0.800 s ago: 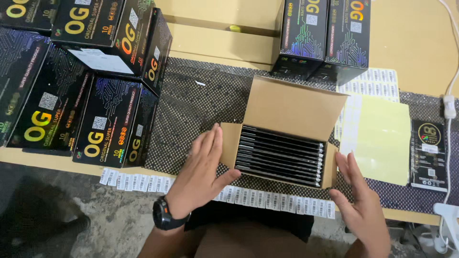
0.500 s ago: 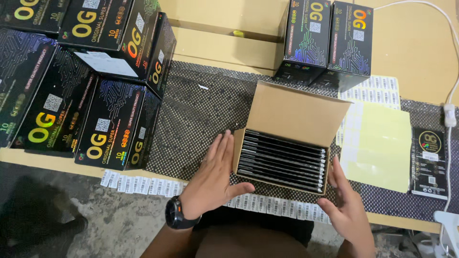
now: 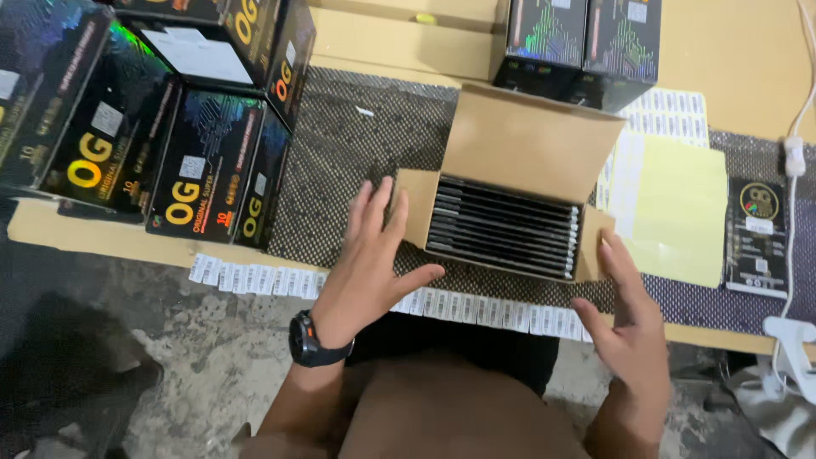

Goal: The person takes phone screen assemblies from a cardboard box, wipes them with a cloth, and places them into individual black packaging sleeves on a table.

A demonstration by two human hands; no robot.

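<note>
An open brown cardboard box (image 3: 510, 170) sits in the middle of the frame, on a dark mat with small dots (image 3: 348, 187). Its big lid flap stands up at the back. A small side flap sticks out on the left and another one on the right. Inside the box, thin black packs (image 3: 501, 228) stand on edge in a tight row.

The left hand (image 3: 370, 263) lies flat and open, with the fingers spread. Its fingers touch the left side flap, and the thumb points along the front of the box. There is a black watch (image 3: 310, 340) on that wrist. The right hand (image 3: 629, 327) is open too, near the lower right of the frame. Its fingertips are at the right front corner of the box, by the right flap. It holds nothing.

A strip of small white stickers with bars (image 3: 340, 285) runs along the front edge of the table, just under the box. To the right of the box lies a pale yellow sheet (image 3: 676, 212), and past it a flat black pack (image 3: 756, 238). At the upper left are many big black boxes with shiny colours (image 3: 208, 166). Two more black boxes (image 3: 582, 42) stand just behind the lid. A white cord (image 3: 795, 161) hangs down at the far right.
</note>
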